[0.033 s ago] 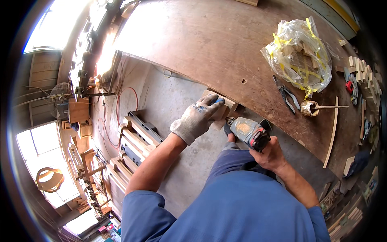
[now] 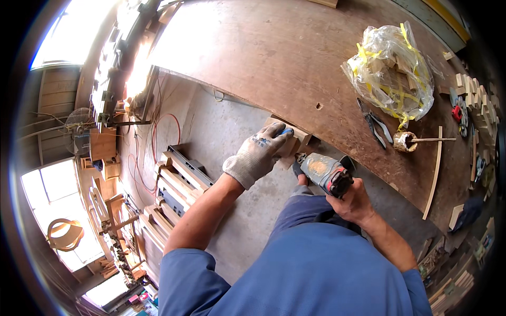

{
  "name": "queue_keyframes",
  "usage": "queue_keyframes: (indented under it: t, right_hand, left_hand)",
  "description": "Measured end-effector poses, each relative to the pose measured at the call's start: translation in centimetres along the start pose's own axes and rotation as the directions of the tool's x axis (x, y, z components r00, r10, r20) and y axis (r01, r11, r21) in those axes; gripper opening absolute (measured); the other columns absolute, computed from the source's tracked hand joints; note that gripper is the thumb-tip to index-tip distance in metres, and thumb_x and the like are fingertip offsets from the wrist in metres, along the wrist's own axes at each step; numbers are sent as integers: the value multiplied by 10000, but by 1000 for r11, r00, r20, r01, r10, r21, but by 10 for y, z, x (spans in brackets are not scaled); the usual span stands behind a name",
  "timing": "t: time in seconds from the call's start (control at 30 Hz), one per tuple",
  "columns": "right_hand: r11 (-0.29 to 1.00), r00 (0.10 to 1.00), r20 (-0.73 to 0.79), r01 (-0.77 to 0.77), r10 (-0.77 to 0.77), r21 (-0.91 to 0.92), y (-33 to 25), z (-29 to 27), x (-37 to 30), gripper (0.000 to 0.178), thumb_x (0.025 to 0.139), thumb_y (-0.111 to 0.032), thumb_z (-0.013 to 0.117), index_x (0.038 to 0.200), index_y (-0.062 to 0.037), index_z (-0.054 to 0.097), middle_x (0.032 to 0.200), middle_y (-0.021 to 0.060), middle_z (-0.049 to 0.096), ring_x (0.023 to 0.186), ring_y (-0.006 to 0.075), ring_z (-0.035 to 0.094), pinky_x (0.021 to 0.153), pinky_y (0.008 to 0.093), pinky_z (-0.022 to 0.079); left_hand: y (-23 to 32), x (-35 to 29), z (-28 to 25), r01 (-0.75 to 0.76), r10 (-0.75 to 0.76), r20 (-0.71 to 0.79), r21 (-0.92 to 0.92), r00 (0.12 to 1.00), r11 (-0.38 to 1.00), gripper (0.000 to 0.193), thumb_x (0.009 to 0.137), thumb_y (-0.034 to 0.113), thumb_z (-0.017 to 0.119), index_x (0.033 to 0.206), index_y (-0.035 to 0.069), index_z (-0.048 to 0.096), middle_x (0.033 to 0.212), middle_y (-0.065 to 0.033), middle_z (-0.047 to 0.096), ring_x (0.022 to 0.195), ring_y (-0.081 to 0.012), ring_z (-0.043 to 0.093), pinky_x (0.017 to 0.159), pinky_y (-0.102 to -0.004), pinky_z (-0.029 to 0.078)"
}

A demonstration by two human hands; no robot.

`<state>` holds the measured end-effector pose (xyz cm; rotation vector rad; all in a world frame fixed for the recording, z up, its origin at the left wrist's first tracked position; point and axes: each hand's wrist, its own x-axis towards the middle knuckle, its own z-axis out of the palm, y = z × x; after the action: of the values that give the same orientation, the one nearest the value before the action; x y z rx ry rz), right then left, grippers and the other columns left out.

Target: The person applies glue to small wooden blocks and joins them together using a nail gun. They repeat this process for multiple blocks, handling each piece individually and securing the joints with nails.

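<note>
My left hand, in a whitish knitted glove, is closed over a small wooden block at the near edge of the workbench. Something blue shows at its fingertips. In my bare right hand is a grey power drill with a worn tan patch and a red and black rear end. Its narrow front end points at the block's near side. Whether the tip touches the wood cannot be made out. The grip is mostly hidden under the drill's body.
On the bench lie a clear plastic bag with yellow strips, pliers, a pot with a stick and a thin wooden strip. Wooden blocks stand at far right. Slatted wooden pieces and hoses are to my left.
</note>
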<state>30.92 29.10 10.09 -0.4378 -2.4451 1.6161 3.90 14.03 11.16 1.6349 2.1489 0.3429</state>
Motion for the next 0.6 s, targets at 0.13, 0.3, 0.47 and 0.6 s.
queue_keyframes:
  t: [0.13,0.3,0.47,0.6]
  right_hand:
    - [1000,1000,-2,-13,13,20,-4,1,2,217,826,-53,699,1036,-13,661,912,181,701,816,416,718,724,450,589]
    - [997,997,-42,59,-61,-42,-2,3,1,254,819,-64,712,1062,-13,657,927,176,705,824,407,721,729,442,593]
    - [995,995,-68,72,-76,-65,-4,4,2,274,805,-68,728,1065,-15,658,922,174,706,825,406,722,732,443,594]
    - [996,995,-68,64,-68,-54,-3,5,2,283,804,-65,732,1071,-10,657,917,178,710,826,410,725,736,442,594]
  left_hand:
    - [0,0,1,-1,1,-6,-10,1000,1000,657,787,15,790,1405,148,615,1480,-159,564,1258,-418,624,1012,-473,578]
    - [1,1,0,9,-9,3,-8,1000,1000,651,791,18,791,1404,151,616,1482,-158,563,1255,-419,627,1009,-473,582]
    - [1,0,0,9,-9,6,13,1000,1000,659,788,22,797,1409,143,613,1485,-159,561,1265,-420,620,1022,-473,574]
    - [2,1,0,17,-17,3,-9,1000,1000,674,779,21,804,1414,139,611,1483,-160,564,1266,-421,618,1028,-477,568]
